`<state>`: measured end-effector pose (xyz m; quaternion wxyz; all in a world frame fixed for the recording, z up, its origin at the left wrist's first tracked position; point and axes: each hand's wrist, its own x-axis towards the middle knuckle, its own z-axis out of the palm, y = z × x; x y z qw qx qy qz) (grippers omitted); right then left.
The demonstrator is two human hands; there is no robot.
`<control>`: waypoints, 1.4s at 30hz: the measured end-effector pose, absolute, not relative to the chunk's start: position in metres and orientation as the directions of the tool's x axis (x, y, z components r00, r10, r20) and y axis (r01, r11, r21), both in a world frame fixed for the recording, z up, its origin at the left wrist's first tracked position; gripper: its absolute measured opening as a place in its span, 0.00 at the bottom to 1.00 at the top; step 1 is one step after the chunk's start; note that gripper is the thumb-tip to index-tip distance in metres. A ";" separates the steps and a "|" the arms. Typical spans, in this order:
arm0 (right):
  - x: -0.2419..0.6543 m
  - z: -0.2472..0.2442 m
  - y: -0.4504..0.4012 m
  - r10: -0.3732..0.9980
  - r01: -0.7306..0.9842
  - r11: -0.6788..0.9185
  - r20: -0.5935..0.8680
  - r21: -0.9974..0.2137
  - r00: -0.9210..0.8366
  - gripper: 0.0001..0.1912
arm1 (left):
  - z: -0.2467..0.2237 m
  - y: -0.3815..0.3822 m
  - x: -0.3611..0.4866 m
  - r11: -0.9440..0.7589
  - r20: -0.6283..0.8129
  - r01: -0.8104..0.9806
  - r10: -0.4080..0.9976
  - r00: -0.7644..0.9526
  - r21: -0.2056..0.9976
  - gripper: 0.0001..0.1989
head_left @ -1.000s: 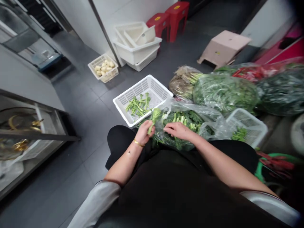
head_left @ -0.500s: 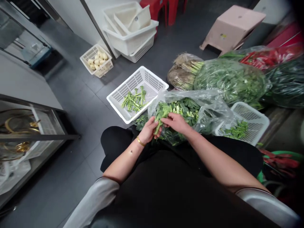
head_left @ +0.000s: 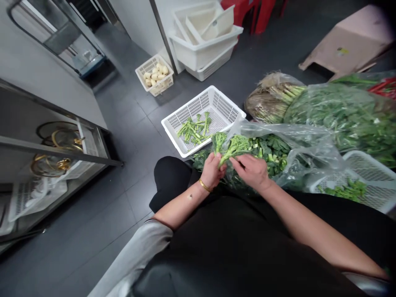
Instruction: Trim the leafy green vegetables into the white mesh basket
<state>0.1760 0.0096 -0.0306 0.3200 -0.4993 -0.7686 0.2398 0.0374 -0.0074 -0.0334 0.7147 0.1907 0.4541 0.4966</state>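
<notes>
My left hand (head_left: 213,170) is wrapped around broccolini (head_left: 232,149), whose green florets point up and away from me. My right hand (head_left: 252,169) is closed beside it, its thumb and fingertips pinching at the stalk; the exact contact is partly hidden. Just beyond my hands, a clear plastic bag (head_left: 309,134) lies open over more leafy green stalks (head_left: 274,150). Left of the bag, a white perforated basket (head_left: 173,138) stands on the floor with several trimmed broccolini stems (head_left: 194,130) inside.
A second white basket (head_left: 379,175) with green leaves (head_left: 349,189) is at right. Behind it lie bagged greens (head_left: 346,111) and rooted stalks (head_left: 272,99). Farther off are a basket of pale vegetables (head_left: 156,75), stacked white tubs (head_left: 206,51) and a pink stool (head_left: 346,45). A metal shelf (head_left: 105,159) stands left.
The view has swung left, so everything appears farther right. The broccolini in my left hand now shows its florets fanned apart, and my right hand's fingers have shifted lower along the stalk.
</notes>
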 end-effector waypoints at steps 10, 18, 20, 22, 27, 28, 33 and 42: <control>0.151 -0.033 0.041 0.870 0.435 -0.108 -0.297 -0.894 -0.394 0.34 | -0.021 -0.010 0.029 0.306 -0.316 -0.477 0.947 0.061 0.824 0.24; 0.137 -0.021 0.043 0.966 0.692 0.216 0.049 -0.689 -0.253 0.24 | -0.020 0.002 0.039 0.278 -0.393 -0.565 0.915 -0.091 0.777 0.23; 0.139 -0.024 0.040 0.960 0.750 0.257 0.074 -0.609 -0.269 0.21 | -0.029 0.003 0.043 0.290 -0.418 -0.559 0.901 -0.113 0.777 0.23; 0.136 -0.027 0.031 0.940 0.802 0.332 0.098 -0.496 -0.328 0.18 | -0.041 0.006 0.042 0.266 -0.432 -0.560 0.882 -0.187 0.785 0.23; 0.123 -0.035 -0.015 0.679 0.498 0.661 0.165 -0.561 -0.716 0.14 | -0.054 0.020 0.012 0.266 -0.556 -0.615 0.757 -0.343 0.742 0.22; 0.123 -0.039 -0.022 0.667 0.459 0.652 0.168 -0.603 -0.726 0.15 | -0.051 0.020 0.003 0.295 -0.574 -0.638 0.767 -0.286 0.712 0.22; 0.151 -0.068 -0.010 0.821 0.689 0.352 -0.145 -0.634 -0.552 0.15 | -0.026 -0.001 -0.016 0.417 -0.440 -0.674 0.885 0.149 0.610 0.20; 0.150 -0.025 0.041 0.931 0.231 -0.029 -0.110 -0.973 -0.347 0.23 | -0.032 -0.021 0.017 0.402 -0.415 -0.466 0.906 0.080 0.788 0.20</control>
